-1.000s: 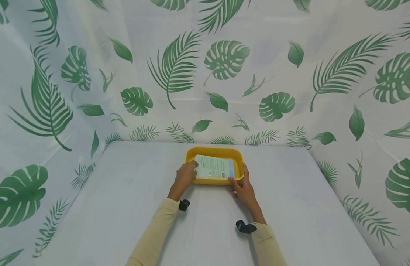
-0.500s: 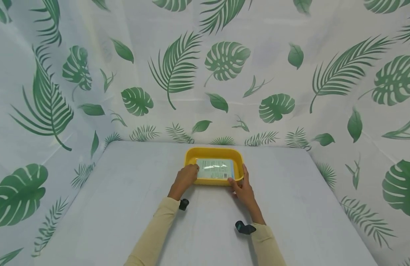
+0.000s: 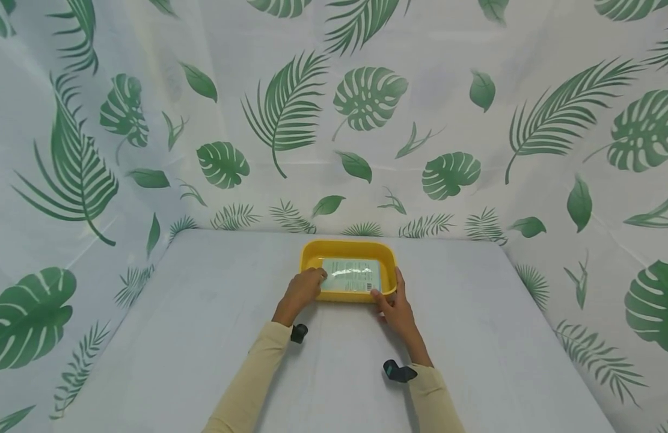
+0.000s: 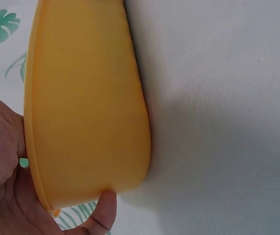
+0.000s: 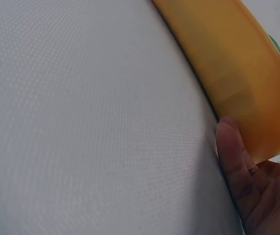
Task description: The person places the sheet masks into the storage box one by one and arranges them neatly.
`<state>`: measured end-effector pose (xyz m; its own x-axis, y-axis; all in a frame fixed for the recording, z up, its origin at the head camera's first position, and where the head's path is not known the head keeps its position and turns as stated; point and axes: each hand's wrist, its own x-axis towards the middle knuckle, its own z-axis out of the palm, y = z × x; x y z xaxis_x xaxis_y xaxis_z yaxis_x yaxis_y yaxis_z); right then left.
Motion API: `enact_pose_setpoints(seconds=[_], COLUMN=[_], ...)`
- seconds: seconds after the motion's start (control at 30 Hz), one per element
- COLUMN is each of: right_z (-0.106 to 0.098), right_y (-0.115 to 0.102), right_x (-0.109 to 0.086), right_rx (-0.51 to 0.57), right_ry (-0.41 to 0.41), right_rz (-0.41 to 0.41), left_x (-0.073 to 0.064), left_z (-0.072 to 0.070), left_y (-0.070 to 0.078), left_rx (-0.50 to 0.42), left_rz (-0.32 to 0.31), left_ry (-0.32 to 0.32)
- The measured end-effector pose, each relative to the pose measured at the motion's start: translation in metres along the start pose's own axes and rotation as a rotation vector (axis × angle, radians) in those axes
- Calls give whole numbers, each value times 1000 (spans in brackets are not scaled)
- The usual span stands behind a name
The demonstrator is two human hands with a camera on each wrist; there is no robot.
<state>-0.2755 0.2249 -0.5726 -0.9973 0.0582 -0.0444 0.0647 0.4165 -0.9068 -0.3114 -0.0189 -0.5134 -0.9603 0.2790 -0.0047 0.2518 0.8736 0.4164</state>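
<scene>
A yellow tray (image 3: pixel 309 248) stands at the back middle of the table. Inside it lies a pale green packet (image 3: pixel 351 275) with small print, a barcode and a shiny surface. My left hand (image 3: pixel 303 287) reaches over the tray's left front rim, its curled fingertips at the packet's left edge. In the left wrist view, one finger of this left hand (image 4: pixel 5 171) touches the outside of the yellow tray (image 4: pixel 81 107); the fingertips inside are hidden. My right hand (image 3: pixel 395 308) grips the tray's right front corner, thumb over the rim and the other fingers (image 5: pixel 230 147) outside, low by the table.
White cloth covers the table (image 3: pixel 220 288). A white curtain (image 3: pixel 388 162) with green leaf prints rises behind and at both sides. Dark wrist cameras (image 3: pixel 400 371) sit at both cuffs.
The packet, tilted with its left end raised a second ago, now lies flatter in the tray and slightly further right. My left fingertips shifted a little with it. My right hand and the tray hardly moved.
</scene>
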Motion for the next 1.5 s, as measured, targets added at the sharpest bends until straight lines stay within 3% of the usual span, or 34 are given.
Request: enact_pose_setpoints(seconds=[1.0,1.13,1.33,1.5], right_z=[1,1,1,2], right_y=[0,-1,-1,-1], right_x=[2,2,3,-1], right_rx=[0,3,-2,-11], right_ry=[7,5,-5,9], right_rz=[-10,-3,-6,2], left_x=[3,0,-5,-9], left_z=[-1,3,10,15], left_y=[-3,-5,-12,-19], left_rx=[2,-36,-169,-145], left_rz=[50,68,126,181], left_ry=[9,40,61,53])
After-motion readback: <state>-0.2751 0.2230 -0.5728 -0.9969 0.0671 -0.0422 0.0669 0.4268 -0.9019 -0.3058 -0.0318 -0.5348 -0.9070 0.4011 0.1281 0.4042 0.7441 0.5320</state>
